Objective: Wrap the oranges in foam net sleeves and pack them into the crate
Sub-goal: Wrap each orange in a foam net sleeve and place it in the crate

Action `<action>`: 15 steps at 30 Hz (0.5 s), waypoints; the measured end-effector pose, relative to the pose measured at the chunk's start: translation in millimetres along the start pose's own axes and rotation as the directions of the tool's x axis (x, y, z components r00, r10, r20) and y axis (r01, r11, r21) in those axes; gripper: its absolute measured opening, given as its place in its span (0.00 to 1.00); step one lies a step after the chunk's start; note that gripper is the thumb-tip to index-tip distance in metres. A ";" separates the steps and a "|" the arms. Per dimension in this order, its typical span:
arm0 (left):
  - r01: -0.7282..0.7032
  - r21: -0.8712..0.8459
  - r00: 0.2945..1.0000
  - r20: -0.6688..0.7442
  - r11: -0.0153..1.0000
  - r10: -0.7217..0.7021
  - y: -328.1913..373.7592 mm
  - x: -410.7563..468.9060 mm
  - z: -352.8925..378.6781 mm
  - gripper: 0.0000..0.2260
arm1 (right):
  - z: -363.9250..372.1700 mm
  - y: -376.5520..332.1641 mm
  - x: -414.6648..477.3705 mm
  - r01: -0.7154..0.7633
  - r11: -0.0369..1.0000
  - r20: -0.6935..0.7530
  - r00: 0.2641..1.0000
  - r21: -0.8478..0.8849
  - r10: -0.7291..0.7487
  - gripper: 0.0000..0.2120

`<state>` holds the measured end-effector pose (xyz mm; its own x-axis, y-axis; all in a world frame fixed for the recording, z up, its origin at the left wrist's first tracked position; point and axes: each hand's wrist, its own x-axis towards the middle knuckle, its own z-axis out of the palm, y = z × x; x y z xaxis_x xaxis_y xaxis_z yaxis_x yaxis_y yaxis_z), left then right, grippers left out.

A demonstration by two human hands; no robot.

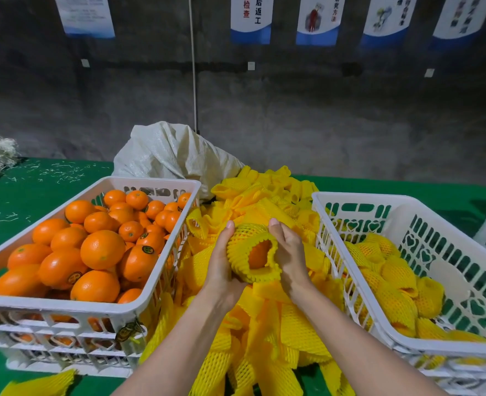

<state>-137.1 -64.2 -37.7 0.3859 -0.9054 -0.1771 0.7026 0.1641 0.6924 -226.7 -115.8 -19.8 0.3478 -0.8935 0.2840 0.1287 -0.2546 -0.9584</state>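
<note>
Gripping a meshed yellow foam sleeve (249, 238), left hand (221, 260) and right hand (289, 252) curl fingers (230, 228) around 1 round orange (258, 255).

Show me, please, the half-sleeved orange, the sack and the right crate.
half-sleeved orange (257, 257): head view, bare skin.
sack (167, 155): head view, crumpled front.
right crate (379, 197): head view, far rim.

Your one camera sits on your head, facing forward and down, close above your left hand (221, 261) and right hand (289, 252), taking in the left crate (64, 305), right crate (350, 196) and far wall (293, 110).
</note>
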 end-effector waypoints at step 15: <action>-0.494 0.700 0.698 -0.035 0.516 0.716 2.1 -1.8 3.4 0.24 | 9.8 3.7 -12.0 -0.373 0.917 0.121 0.926 0.138 0.358 0.45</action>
<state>-138.4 -63.5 -33.5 0.7932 -0.5003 0.3472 -0.2466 0.2574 0.9343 -221.3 -102.4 -26.5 0.4803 -0.8737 -0.0774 0.1163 0.1509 -0.9817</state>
